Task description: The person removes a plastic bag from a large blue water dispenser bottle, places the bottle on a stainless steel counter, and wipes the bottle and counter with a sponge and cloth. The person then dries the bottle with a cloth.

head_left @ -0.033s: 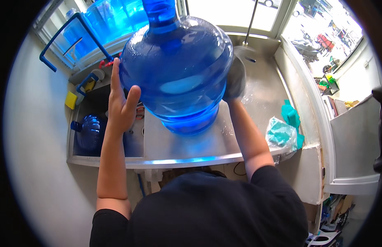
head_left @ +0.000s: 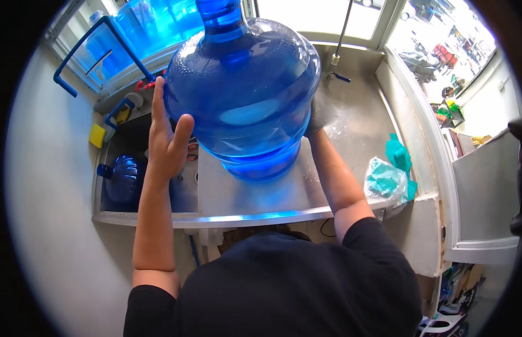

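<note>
A large blue water jug (head_left: 244, 95) stands upright on the steel counter (head_left: 261, 199), its neck cut off by the upper edge of the view. Flat against the jug's left side rests my left hand (head_left: 168, 135), with fingers stretched up and the thumb apart. My right hand (head_left: 314, 121) reaches round the right side of the jug. Something dark grey, a glove or a cloth, covers it, and the jug hides its fingers.
Left of the jug is a sink basin (head_left: 182, 194) with a smaller blue jug (head_left: 125, 178) lying in it. A yellow sponge (head_left: 97, 135) and blue pipes (head_left: 126, 45) are by the left wall. A tap (head_left: 335, 67) stands behind; a plastic bag (head_left: 384, 180) with teal material lies right.
My right hand has slid from beside the jug to mostly behind it, uncovering the tap. My left hand stays against the jug, which has barely shifted.
</note>
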